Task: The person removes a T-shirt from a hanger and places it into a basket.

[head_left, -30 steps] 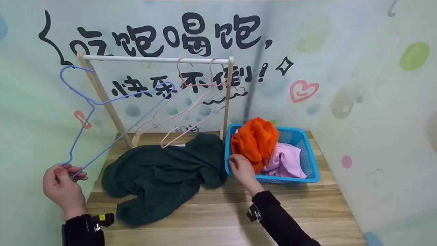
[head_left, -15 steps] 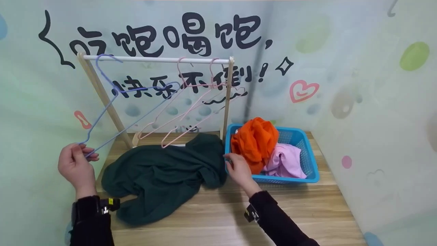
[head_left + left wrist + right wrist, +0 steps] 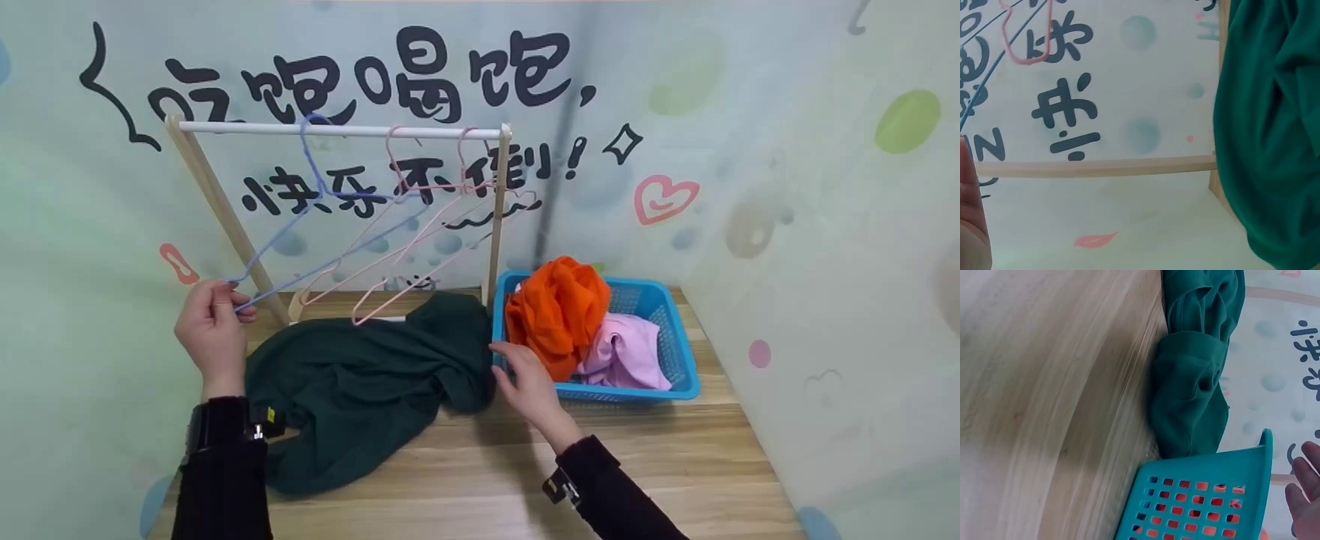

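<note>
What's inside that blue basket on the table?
The blue basket holds a bunched orange garment and a pink garment beside it. Whatever lies beneath them is covered by the cloth. The right hand is at the basket's left wall.

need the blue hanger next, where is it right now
In the head view, the blue hanger hooks over the white rail, left of the pink hangers; the left hand pinches its lower end.

A lavender-blue wire hanger point(image 3: 300, 217) sits in the left hand point(image 3: 211, 326); a dark green garment point(image 3: 360, 382) lies between the hands; by the right hand point(image 3: 525, 379), a turquoise basket point(image 3: 679, 360) (orange cloth point(image 3: 559, 307), pink cloth point(image 3: 626, 352)).
</note>
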Action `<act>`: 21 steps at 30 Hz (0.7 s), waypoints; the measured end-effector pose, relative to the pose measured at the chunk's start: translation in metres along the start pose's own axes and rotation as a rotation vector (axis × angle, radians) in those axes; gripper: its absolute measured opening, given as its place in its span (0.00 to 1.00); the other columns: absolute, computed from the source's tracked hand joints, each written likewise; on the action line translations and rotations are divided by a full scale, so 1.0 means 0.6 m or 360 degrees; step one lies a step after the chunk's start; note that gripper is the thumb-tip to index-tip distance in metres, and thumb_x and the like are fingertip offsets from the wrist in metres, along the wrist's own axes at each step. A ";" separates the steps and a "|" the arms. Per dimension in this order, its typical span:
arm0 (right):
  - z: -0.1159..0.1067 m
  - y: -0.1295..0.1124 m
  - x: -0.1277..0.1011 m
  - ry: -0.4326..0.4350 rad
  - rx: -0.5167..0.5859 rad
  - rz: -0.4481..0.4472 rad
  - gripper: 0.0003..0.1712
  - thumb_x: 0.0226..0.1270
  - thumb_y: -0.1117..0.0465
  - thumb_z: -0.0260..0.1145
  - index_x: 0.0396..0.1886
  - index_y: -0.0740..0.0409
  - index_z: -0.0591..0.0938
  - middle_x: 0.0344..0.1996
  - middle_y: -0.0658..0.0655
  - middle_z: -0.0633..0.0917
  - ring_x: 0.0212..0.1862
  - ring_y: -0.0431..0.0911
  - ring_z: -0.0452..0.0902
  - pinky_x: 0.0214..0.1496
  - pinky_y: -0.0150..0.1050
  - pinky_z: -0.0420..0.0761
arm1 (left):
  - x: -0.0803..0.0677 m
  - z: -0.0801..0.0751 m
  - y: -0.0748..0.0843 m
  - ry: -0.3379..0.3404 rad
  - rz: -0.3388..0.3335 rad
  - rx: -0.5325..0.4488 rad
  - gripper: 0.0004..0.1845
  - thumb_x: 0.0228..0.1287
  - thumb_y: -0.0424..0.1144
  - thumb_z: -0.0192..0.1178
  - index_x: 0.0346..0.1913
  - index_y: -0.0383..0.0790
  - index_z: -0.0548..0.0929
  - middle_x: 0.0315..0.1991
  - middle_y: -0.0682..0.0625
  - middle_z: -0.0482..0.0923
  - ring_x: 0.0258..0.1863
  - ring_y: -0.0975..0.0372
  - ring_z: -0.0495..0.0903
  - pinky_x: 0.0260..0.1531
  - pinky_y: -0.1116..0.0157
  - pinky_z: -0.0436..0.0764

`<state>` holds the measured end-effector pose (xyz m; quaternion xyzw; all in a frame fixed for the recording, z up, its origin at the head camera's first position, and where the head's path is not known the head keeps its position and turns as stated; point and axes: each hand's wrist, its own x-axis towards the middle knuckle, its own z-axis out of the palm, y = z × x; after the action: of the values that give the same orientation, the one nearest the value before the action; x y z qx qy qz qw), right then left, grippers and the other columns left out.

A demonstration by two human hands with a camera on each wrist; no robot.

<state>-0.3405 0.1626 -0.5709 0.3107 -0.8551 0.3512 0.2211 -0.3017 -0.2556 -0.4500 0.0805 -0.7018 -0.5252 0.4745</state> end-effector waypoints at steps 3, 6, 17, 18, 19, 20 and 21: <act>-0.004 0.005 -0.008 0.0028 0.0016 -0.0014 0.20 0.69 0.64 0.66 0.59 0.61 0.79 0.58 0.58 0.81 0.58 0.52 0.76 0.60 0.49 0.75 | -0.010 0.005 -0.010 -0.0039 -0.0064 0.0028 0.15 0.75 0.39 0.54 0.44 0.27 0.81 0.28 0.54 0.80 0.22 0.71 0.80 0.28 0.77 0.80; -0.008 0.011 -0.015 0.0037 0.0036 0.0010 0.21 0.69 0.64 0.66 0.60 0.62 0.78 0.58 0.58 0.81 0.58 0.52 0.75 0.60 0.50 0.76 | -0.021 0.008 -0.023 -0.0080 -0.0158 0.0037 0.16 0.76 0.42 0.53 0.50 0.30 0.78 0.34 0.48 0.81 0.26 0.69 0.82 0.32 0.76 0.80; -0.027 0.026 -0.028 -0.0008 -0.0059 0.0037 0.28 0.71 0.58 0.65 0.68 0.60 0.73 0.64 0.59 0.76 0.66 0.54 0.70 0.67 0.55 0.67 | -0.096 0.031 -0.105 -0.0368 -0.0503 0.0222 0.38 0.70 0.52 0.59 0.72 0.34 0.58 0.62 0.39 0.71 0.59 0.51 0.73 0.56 0.54 0.73; -0.028 0.028 -0.029 -0.0018 -0.0069 0.0042 0.29 0.71 0.58 0.65 0.68 0.60 0.73 0.65 0.59 0.76 0.66 0.55 0.69 0.68 0.55 0.66 | -0.104 0.036 -0.113 -0.0426 -0.0503 0.0250 0.39 0.70 0.52 0.60 0.72 0.33 0.57 0.64 0.37 0.69 0.62 0.49 0.71 0.58 0.51 0.71; -0.029 0.030 -0.030 -0.0027 -0.0076 0.0048 0.29 0.70 0.57 0.65 0.68 0.60 0.73 0.66 0.58 0.75 0.67 0.55 0.69 0.68 0.56 0.65 | -0.114 0.041 -0.122 -0.0486 -0.0486 0.0299 0.40 0.69 0.52 0.61 0.73 0.32 0.57 0.65 0.36 0.67 0.64 0.46 0.69 0.61 0.49 0.69; -0.030 0.032 -0.032 -0.0033 -0.0081 0.0054 0.29 0.70 0.57 0.65 0.69 0.59 0.72 0.66 0.58 0.75 0.67 0.54 0.68 0.69 0.55 0.64 | -0.123 0.045 -0.130 -0.0559 -0.0450 0.0359 0.42 0.68 0.51 0.62 0.73 0.31 0.57 0.67 0.34 0.66 0.66 0.44 0.66 0.64 0.47 0.65; -0.030 0.034 -0.033 -0.0036 -0.0077 0.0057 0.30 0.70 0.57 0.66 0.69 0.59 0.72 0.67 0.58 0.74 0.68 0.54 0.68 0.69 0.55 0.64 | -0.133 0.050 -0.138 -0.0639 -0.0400 0.0445 0.43 0.67 0.52 0.63 0.74 0.32 0.56 0.68 0.33 0.64 0.68 0.43 0.63 0.66 0.46 0.61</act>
<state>-0.3376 0.1949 -0.5804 0.2939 -0.8712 0.3308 0.2127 -0.3135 -0.2229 -0.5635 0.1259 -0.8320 -0.4834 0.2413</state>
